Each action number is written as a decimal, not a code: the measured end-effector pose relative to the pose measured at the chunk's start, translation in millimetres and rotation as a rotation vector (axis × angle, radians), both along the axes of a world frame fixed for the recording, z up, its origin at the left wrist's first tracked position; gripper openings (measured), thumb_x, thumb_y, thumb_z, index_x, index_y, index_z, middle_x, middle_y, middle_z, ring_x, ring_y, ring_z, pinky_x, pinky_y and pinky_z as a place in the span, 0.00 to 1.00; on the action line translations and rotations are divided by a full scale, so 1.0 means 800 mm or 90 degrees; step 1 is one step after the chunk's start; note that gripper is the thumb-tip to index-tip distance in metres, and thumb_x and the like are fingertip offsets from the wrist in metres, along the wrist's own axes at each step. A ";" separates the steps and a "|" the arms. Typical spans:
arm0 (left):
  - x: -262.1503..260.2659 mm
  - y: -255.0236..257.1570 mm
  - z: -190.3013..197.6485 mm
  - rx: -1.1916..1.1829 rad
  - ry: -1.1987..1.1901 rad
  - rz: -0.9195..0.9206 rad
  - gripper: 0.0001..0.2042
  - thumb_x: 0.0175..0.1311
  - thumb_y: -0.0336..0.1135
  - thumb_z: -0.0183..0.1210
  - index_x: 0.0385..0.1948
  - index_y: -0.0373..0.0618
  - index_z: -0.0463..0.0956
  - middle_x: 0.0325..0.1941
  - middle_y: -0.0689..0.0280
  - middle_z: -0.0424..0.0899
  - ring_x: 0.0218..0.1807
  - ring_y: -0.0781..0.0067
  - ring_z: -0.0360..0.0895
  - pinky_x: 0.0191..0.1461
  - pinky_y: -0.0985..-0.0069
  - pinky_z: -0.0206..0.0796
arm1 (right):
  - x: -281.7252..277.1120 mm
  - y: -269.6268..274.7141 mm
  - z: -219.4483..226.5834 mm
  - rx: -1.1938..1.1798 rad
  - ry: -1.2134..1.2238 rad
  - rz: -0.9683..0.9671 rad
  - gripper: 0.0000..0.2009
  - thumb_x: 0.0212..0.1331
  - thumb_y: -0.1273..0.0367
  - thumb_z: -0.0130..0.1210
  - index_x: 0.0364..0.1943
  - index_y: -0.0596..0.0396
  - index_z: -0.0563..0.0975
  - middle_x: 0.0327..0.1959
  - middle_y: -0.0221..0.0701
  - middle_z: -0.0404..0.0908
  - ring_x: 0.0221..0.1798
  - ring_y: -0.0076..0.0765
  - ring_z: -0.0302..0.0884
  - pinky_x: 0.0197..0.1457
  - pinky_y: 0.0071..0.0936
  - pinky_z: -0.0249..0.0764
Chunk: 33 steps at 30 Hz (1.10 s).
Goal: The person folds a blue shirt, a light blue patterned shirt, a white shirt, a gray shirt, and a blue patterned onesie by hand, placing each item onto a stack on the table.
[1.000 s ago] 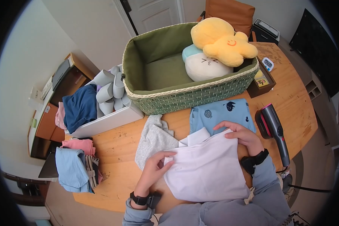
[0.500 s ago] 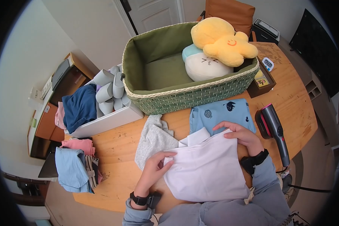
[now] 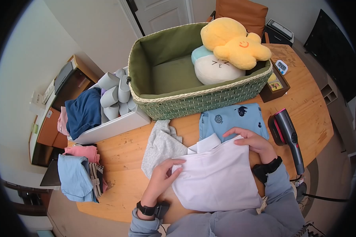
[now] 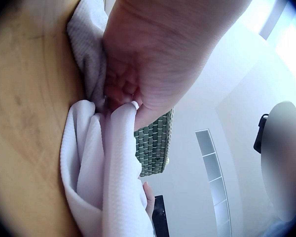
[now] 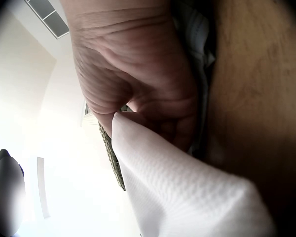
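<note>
A white collared garment [image 3: 215, 177] lies folded over at the table's front edge. My left hand [image 3: 162, 177] pinches its left corner between thumb and fingers; the left wrist view shows the hand [image 4: 148, 59] over layered white cloth [image 4: 121, 168]. At the upper right corner my right hand [image 3: 255, 143] pinches the cloth, and in the right wrist view the thumb side of the hand [image 5: 138, 74] meets the white edge [image 5: 187, 182]. Grey cloth [image 3: 162, 146] lies beside the left hand. Blue patterned cloth [image 3: 233, 118] lies beyond the right hand.
A green basket [image 3: 197, 100] with plush toys [image 3: 241, 47] stands at the back. Left of it is a white box [image 3: 114, 128] with slippers and dark blue cloth. Folded clothes [image 3: 77, 177] lie at the left edge. A dark handheld appliance [image 3: 288, 134] lies at the right.
</note>
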<state>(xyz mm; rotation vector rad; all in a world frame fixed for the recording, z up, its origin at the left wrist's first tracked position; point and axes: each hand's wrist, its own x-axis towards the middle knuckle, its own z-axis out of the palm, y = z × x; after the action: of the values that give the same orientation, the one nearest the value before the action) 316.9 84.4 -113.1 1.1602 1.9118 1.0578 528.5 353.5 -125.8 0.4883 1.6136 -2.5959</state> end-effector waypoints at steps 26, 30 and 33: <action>0.002 -0.005 -0.007 0.060 0.092 -0.072 0.09 0.47 0.32 0.68 0.31 0.49 0.82 0.43 0.63 0.78 0.40 0.67 0.73 0.43 0.76 0.66 | 0.003 0.000 0.003 -0.019 0.020 -0.054 0.20 0.59 0.71 0.52 0.57 0.57 0.68 0.47 0.34 0.78 0.49 0.23 0.76 0.55 0.20 0.67; 0.003 0.005 0.002 0.115 0.200 -0.083 0.14 0.46 0.31 0.68 0.37 0.48 0.81 0.45 0.62 0.77 0.46 0.62 0.71 0.52 0.72 0.65 | 0.003 0.001 0.002 -0.039 0.023 -0.068 0.20 0.59 0.71 0.52 0.57 0.57 0.68 0.46 0.35 0.79 0.49 0.24 0.76 0.55 0.21 0.67; 0.002 0.005 0.000 0.122 0.215 -0.090 0.16 0.46 0.31 0.68 0.41 0.48 0.80 0.42 0.62 0.77 0.43 0.61 0.71 0.49 0.71 0.65 | 0.003 0.000 0.002 -0.043 0.023 -0.068 0.20 0.59 0.71 0.52 0.57 0.57 0.68 0.46 0.35 0.79 0.49 0.24 0.76 0.55 0.21 0.67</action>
<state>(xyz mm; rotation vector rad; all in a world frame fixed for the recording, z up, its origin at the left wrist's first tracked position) 318.3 88.6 -112.8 1.6460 1.9736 1.0371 531.2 353.9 -124.2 0.5411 1.5458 -2.7420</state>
